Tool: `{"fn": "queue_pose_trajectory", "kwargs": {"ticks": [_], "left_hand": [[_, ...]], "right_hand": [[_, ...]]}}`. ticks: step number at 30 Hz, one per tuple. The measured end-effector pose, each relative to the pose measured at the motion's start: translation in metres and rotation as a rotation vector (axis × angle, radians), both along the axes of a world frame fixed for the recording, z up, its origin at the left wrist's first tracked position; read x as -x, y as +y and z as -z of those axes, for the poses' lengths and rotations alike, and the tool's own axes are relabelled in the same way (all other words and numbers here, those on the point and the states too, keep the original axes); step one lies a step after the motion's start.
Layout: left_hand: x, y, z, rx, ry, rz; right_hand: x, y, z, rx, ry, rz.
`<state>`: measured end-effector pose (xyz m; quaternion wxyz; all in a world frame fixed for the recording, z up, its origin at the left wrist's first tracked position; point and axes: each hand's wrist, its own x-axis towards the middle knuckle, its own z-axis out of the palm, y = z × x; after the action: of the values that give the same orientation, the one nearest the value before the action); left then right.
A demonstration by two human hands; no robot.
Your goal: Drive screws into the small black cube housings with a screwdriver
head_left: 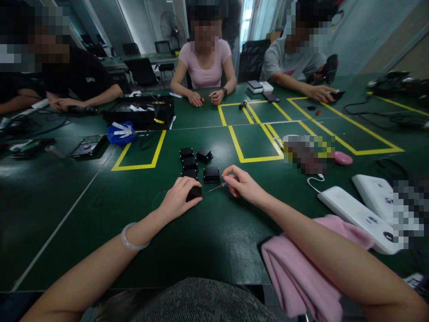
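Clasping a black box [194, 193] well inside the near edge of the worktop [208, 252], the left grip [181, 197] has more boxes [211, 173] just beyond; the right grip [243, 184] pinches a tool [216, 188]. Pink cloth [291, 273] crowds that edge rightward; room opens leftward.

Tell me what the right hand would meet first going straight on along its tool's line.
Probably the black box held by the left hand: the thin tool in the right hand points toward it, tip leading. Whether they already touch is unclear.
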<state>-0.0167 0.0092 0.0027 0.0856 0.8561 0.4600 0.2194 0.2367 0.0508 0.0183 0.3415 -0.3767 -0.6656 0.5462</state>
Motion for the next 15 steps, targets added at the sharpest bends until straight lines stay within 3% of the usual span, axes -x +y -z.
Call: {"fn": "queue_pose_trajectory", "kwargs": {"ticks": [15], "left_hand": [[-0.0007, 0.0002, 0.0001, -0.014, -0.016, 0.004]], "right_hand": [[-0.0005, 0.0015, 0.0012, 0.009, -0.001, 0.004]]}}
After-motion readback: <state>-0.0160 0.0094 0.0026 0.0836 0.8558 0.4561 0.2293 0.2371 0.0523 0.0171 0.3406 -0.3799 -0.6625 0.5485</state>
